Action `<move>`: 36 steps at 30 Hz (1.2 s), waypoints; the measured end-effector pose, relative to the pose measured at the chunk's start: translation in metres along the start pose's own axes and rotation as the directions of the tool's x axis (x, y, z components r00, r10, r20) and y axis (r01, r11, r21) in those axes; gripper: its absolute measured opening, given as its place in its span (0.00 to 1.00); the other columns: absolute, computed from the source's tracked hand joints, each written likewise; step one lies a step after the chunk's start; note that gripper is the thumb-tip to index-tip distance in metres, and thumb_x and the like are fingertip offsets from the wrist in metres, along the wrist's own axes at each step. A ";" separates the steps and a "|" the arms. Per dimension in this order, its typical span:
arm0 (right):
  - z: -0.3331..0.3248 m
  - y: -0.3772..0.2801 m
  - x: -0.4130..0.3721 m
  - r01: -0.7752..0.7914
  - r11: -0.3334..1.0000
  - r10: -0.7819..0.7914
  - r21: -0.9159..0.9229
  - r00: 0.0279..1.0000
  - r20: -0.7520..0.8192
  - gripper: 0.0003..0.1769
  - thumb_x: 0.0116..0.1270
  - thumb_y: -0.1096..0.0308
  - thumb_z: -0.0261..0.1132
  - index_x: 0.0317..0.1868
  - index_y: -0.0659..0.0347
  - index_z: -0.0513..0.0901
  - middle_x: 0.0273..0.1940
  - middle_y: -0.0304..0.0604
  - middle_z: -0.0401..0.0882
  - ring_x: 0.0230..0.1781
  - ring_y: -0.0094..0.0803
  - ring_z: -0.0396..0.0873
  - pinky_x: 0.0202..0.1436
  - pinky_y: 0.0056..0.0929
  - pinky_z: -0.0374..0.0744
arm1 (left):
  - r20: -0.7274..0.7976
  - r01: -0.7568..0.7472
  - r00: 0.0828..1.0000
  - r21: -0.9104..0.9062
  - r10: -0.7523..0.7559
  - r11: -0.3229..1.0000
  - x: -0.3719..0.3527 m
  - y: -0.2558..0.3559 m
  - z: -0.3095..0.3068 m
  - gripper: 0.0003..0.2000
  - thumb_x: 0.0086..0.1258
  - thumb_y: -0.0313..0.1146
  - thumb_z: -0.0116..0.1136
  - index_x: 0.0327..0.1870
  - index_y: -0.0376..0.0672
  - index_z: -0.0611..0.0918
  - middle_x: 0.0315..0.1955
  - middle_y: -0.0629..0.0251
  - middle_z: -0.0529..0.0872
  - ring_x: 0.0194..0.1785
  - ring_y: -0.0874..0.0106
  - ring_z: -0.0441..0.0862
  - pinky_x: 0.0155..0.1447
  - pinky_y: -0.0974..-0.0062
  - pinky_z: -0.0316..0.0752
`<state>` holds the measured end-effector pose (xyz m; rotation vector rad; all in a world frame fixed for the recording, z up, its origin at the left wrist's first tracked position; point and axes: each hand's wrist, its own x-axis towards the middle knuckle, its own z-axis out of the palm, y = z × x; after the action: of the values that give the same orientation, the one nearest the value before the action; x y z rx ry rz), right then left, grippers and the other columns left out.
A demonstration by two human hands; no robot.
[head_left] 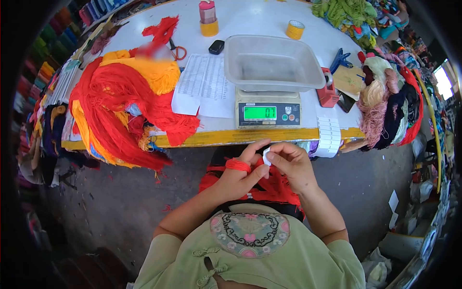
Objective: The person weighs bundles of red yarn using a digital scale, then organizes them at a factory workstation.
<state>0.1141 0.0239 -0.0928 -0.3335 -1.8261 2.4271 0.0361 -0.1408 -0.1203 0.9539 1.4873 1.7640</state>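
Both hands meet over the lap, just in front of the table's edge. Between my right hand's thumb and fingers is a small white label. My left hand has its thumb and fingertips closed at the label's other side. Red yarn is looped around the fingers of my left hand. More red yarn lies across the lap beneath the hands. Beyond them a scale reads 0.7, with a translucent plastic tub on top.
Red yarn heaps hang over the table's yellow edge at left. Printed sheets, a black object, scissors, a tape roll and a red tape dispenser surround the scale. A label strip overhangs the edge.
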 end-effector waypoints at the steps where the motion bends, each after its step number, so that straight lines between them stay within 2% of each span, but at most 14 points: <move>1: 0.000 0.011 0.002 0.052 0.997 -0.053 -0.052 0.998 -0.025 0.06 0.69 0.71 0.67 0.43 0.65 0.83 0.35 0.33 0.81 0.29 0.14 0.74 0.31 0.16 0.69 | -0.008 0.012 1.000 -0.004 -0.012 1.000 -0.001 -0.004 0.000 0.29 0.78 0.28 0.49 0.76 0.43 0.55 0.34 0.66 0.81 0.37 0.81 0.76 0.42 0.81 0.71; 5: -0.001 0.027 0.010 0.227 0.880 -0.225 -0.417 0.973 0.055 0.09 0.72 0.70 0.64 0.48 0.67 0.81 0.43 0.35 0.81 0.37 0.14 0.76 0.38 0.17 0.73 | -0.061 0.058 0.996 -0.069 -0.062 0.996 -0.009 0.001 -0.007 0.31 0.76 0.23 0.47 0.77 0.43 0.52 0.32 0.68 0.80 0.37 0.81 0.76 0.45 0.80 0.71; 9: 0.008 0.022 0.021 0.184 0.926 -0.110 -0.330 0.967 0.232 0.16 0.77 0.69 0.56 0.62 0.62 0.73 0.39 0.32 0.77 0.34 0.13 0.70 0.37 0.15 0.69 | -0.070 0.017 0.997 -0.057 -0.021 0.998 -0.017 0.004 -0.020 0.32 0.74 0.21 0.49 0.77 0.43 0.52 0.31 0.68 0.80 0.36 0.81 0.76 0.44 0.79 0.72; 12: 0.016 0.007 0.015 -0.060 0.953 0.140 -0.298 0.957 0.253 0.17 0.75 0.71 0.57 0.62 0.60 0.72 0.32 0.30 0.73 0.31 0.12 0.66 0.34 0.15 0.65 | -0.056 0.000 0.998 0.209 0.012 0.978 -0.023 0.013 -0.027 0.34 0.72 0.22 0.53 0.77 0.41 0.53 0.31 0.68 0.80 0.34 0.81 0.78 0.40 0.78 0.74; 16: 0.020 -0.004 0.015 0.167 0.856 -0.059 -0.489 0.972 0.229 0.17 0.70 0.75 0.62 0.58 0.61 0.72 0.20 0.29 0.66 0.24 0.15 0.62 0.29 0.20 0.61 | -0.021 -0.278 0.919 0.677 0.395 0.682 -0.026 0.001 -0.032 0.19 0.68 0.24 0.62 0.59 0.40 0.75 0.33 0.60 0.83 0.35 0.66 0.85 0.37 0.72 0.77; 17: 0.021 -0.004 0.015 0.218 0.833 -0.090 -0.508 0.960 0.265 0.16 0.69 0.76 0.62 0.56 0.61 0.73 0.21 0.30 0.67 0.24 0.16 0.63 0.29 0.20 0.63 | -0.041 -0.217 0.947 0.648 0.318 0.730 -0.025 0.005 -0.033 0.10 0.68 0.26 0.63 0.48 0.40 0.79 0.34 0.58 0.84 0.36 0.60 0.86 0.37 0.69 0.78; 20: 0.018 -0.005 0.015 0.324 0.801 -0.155 -0.504 0.925 0.347 0.13 0.67 0.79 0.63 0.51 0.61 0.74 0.25 0.34 0.72 0.25 0.19 0.67 0.30 0.20 0.66 | -0.008 -0.159 0.977 0.646 0.214 0.747 -0.028 0.014 -0.039 0.07 0.69 0.28 0.61 0.45 0.39 0.80 0.34 0.58 0.84 0.36 0.62 0.86 0.38 0.69 0.77; 21: 0.018 0.001 0.017 0.338 0.823 -0.172 -0.456 0.914 0.367 0.13 0.66 0.79 0.64 0.49 0.61 0.75 0.27 0.35 0.73 0.25 0.20 0.69 0.31 0.21 0.68 | -0.025 -0.168 0.978 0.501 0.207 0.849 -0.026 0.010 -0.038 0.07 0.72 0.33 0.58 0.41 0.39 0.78 0.28 0.61 0.82 0.30 0.64 0.81 0.33 0.69 0.73; 23: 0.016 -0.003 0.022 0.434 0.804 -0.220 -0.406 0.852 0.475 0.11 0.62 0.80 0.66 0.44 0.61 0.77 0.32 0.39 0.76 0.28 0.24 0.75 0.34 0.22 0.72 | -0.009 0.115 0.993 0.168 -0.116 0.979 -0.026 0.014 -0.043 0.07 0.73 0.34 0.57 0.40 0.39 0.78 0.24 0.66 0.79 0.27 0.72 0.78 0.31 0.74 0.70; 25: 0.018 -0.007 0.024 0.448 0.812 -0.189 -0.375 0.809 0.556 0.11 0.61 0.80 0.67 0.43 0.61 0.78 0.32 0.38 0.76 0.29 0.23 0.75 0.33 0.23 0.72 | 0.095 0.340 0.940 -0.234 -0.327 0.911 -0.026 0.018 -0.044 0.08 0.76 0.35 0.54 0.38 0.40 0.78 0.22 0.73 0.76 0.24 0.85 0.68 0.27 0.83 0.61; 29: 0.017 0.004 0.018 0.421 0.799 -0.206 -0.429 0.862 0.463 0.09 0.62 0.79 0.68 0.39 0.62 0.77 0.33 0.38 0.78 0.29 0.19 0.74 0.32 0.20 0.70 | 0.205 0.408 0.913 -0.507 -0.354 0.759 -0.032 0.018 -0.043 0.08 0.77 0.34 0.52 0.40 0.40 0.78 0.23 0.71 0.79 0.24 0.87 0.67 0.27 0.85 0.60; 32: 0.021 0.012 0.013 0.360 0.850 -0.236 -0.385 0.913 0.332 0.13 0.63 0.81 0.68 0.45 0.62 0.75 0.33 0.36 0.79 0.30 0.16 0.73 0.33 0.17 0.69 | -0.072 0.065 0.995 -0.104 -0.073 0.992 -0.040 0.029 -0.032 0.06 0.77 0.30 0.50 0.43 0.38 0.78 0.28 0.68 0.82 0.28 0.85 0.73 0.31 0.83 0.66; 33: 0.028 0.015 0.012 0.341 0.882 -0.250 -0.325 0.924 0.290 0.15 0.63 0.81 0.68 0.47 0.62 0.74 0.33 0.35 0.78 0.30 0.16 0.73 0.33 0.17 0.69 | -0.109 -0.140 0.983 0.081 0.148 0.987 -0.040 0.016 -0.030 0.06 0.78 0.28 0.49 0.46 0.37 0.79 0.33 0.67 0.83 0.34 0.81 0.78 0.38 0.78 0.73; 36: 0.033 0.016 0.008 0.293 0.901 -0.221 -0.319 0.945 0.242 0.21 0.63 0.83 0.66 0.55 0.61 0.71 0.32 0.34 0.76 0.31 0.17 0.72 0.36 0.16 0.70 | -0.151 -0.120 0.977 0.201 0.152 0.972 -0.040 0.019 -0.031 0.07 0.78 0.28 0.50 0.47 0.36 0.79 0.35 0.66 0.83 0.40 0.79 0.80 0.44 0.76 0.75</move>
<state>0.0998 -0.0096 -0.1009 0.1367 -2.2277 2.0149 0.0310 -0.1941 -0.1098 1.0486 1.7602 1.8616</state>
